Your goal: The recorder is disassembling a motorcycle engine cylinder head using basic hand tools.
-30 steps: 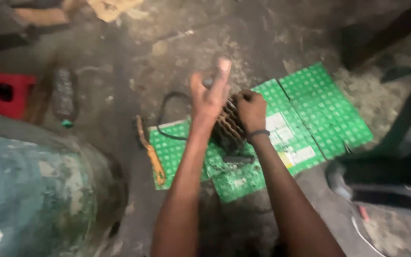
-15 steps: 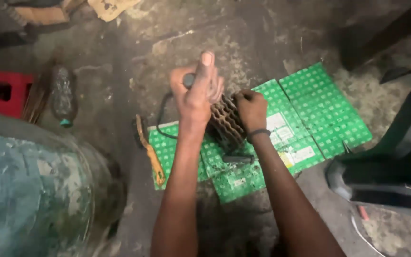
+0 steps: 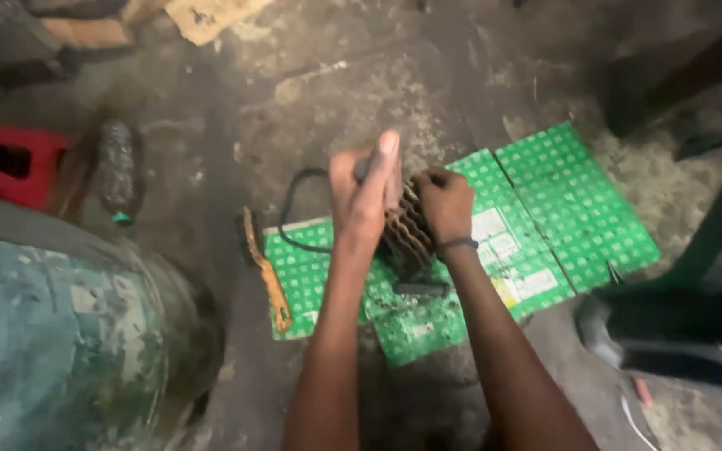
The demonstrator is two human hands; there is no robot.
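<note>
A person's two bare hands worked over a finned metal engine cylinder that stood on a flattened green printed carton spread across a grimy concrete floor. The right hand was closed over the top of the cylinder, a dark band at its wrist. The left hand pressed against the cylinder's left side with its fingers curled and the thumb raised (what it gripped, if anything, was too blurred to tell). A rusty hand tool with a wooden handle lay along the carton's left edge, just beside a loop of black cable. A dark short bar rested on the carton near the base of the cylinder. Further left, a dusty plastic bottle lay near a red crate, with a large worn bluish drum in the lower left corner and a dark green frame at the right
</note>
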